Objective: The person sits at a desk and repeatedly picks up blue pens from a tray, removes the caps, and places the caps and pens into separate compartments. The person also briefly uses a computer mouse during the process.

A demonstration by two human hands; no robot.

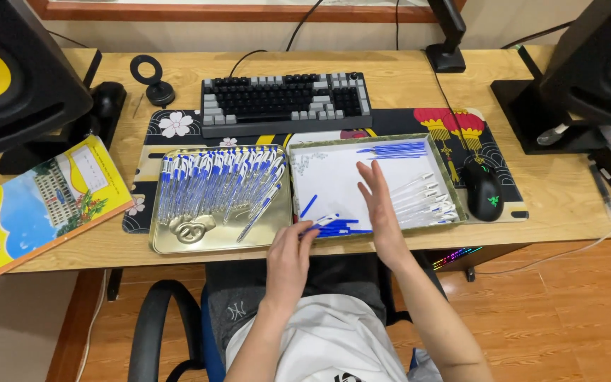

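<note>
A gold metal tray (178, 237) on the left holds several assembled blue-and-white pens (220, 184). Beside it a white-lined tray (443, 173) holds blue refills (394, 149) at the back, clear pen barrels (426, 201) at the right and blue caps (341, 228) at the front. My left hand (288, 262) pinches a white-and-blue pen part (325, 220) at that tray's front edge. My right hand (380, 205) hovers flat, fingers spread, over the middle of the white tray, close to the barrels, holding nothing.
A keyboard (284, 102) lies behind the trays on a patterned desk mat (397, 120). A black mouse (486, 191) sits to the right. Two black speakers (8, 71) (602, 56) flank the desk, and a yellow booklet (44, 201) lies at the left.
</note>
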